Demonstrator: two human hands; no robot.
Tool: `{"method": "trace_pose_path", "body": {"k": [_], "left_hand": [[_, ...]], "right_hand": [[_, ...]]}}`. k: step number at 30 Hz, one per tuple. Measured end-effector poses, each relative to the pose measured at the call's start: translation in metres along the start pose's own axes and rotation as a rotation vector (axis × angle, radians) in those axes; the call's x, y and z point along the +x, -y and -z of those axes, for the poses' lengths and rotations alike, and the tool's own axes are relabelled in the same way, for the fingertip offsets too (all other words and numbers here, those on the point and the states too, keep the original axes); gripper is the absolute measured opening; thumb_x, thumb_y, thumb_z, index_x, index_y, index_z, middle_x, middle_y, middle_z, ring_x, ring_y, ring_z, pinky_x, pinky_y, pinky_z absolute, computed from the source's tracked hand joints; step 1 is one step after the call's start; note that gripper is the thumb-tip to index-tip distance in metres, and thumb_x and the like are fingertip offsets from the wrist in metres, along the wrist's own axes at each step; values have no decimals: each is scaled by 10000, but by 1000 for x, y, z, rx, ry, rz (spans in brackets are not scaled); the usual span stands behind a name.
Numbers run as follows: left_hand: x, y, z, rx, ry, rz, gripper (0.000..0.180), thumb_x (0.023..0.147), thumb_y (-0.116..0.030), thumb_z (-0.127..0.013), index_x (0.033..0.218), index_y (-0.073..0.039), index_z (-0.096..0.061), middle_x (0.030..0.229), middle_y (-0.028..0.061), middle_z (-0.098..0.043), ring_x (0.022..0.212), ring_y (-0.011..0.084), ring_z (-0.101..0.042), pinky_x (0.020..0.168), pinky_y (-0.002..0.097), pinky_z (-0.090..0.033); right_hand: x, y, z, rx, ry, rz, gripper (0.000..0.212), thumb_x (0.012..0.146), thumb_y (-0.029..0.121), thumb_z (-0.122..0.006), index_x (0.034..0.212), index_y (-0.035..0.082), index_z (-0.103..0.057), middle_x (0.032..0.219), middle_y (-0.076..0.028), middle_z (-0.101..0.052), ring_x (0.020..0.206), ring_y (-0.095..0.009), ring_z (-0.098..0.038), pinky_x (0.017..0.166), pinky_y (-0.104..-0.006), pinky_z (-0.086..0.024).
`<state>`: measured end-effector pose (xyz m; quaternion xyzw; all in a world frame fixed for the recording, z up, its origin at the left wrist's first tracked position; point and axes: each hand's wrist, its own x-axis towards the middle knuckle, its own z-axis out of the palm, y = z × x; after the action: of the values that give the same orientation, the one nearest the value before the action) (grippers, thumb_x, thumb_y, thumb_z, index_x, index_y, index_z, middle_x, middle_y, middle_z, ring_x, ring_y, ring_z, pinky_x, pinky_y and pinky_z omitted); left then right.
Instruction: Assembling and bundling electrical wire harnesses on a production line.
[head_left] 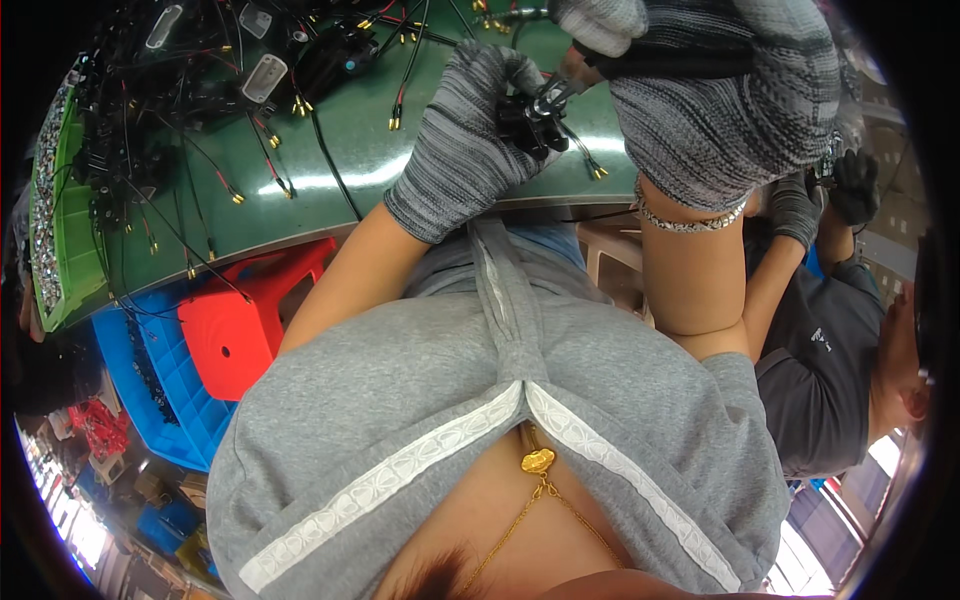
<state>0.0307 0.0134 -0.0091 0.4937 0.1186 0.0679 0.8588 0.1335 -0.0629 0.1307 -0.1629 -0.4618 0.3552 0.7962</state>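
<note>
My left hand (465,140), in a grey striped knit glove, is closed around a small black plastic part (530,128) above the near edge of the green table. My right hand (730,110), gloved alike, grips the dark body of a power screwdriver (690,66). The driver's silver nose (556,96) points down and left and meets the black part; the exact contact point is too small to make out. Fingers of both gloves hide much of the part and the tool. A short cable with brass-coloured connectors (597,170) lies just right of the part.
Black parts with red and black leads (265,78) crowd the green table (340,165) at the far left. A green tray (70,240) holds small metal pieces. Below stand a red stool (230,335) and a blue crate (150,380). A co-worker (820,340) sits close on the right.
</note>
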Motion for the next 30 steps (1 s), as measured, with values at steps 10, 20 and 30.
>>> {"method": "trace_pose_path", "body": {"k": [10, 20, 30], "left_hand": [[-11, -8, 0, 813, -26, -473, 615, 622, -183, -859, 1095, -33, -497, 970, 78, -540, 869, 195, -572, 817, 314, -519], [-13, -12, 5, 844, -17, -432, 532, 624, -152, -856, 1080, -34, -609, 994, 115, -576, 891, 264, -615, 785, 335, -540], [-13, -16, -3, 819, -39, -431, 469, 615, -136, -856, 1020, -42, -639, 977, 117, -565, 867, 271, -610, 774, 356, -535]], "right_hand": [[-9, -5, -9, -42, -20, 75, 312, 951, 119, -488, 1209, -58, -497, 907, -151, -588, 672, -152, -577, 588, -244, -519], [-16, -4, -3, -56, -57, 48, 318, 953, 140, -488, 1208, -50, -502, 930, -158, -596, 708, -159, -597, 612, -257, -535], [-23, 16, -2, -128, -103, 35, 318, 955, 144, -486, 1211, -44, -504, 938, -157, -598, 717, -162, -601, 618, -260, -538]]}}
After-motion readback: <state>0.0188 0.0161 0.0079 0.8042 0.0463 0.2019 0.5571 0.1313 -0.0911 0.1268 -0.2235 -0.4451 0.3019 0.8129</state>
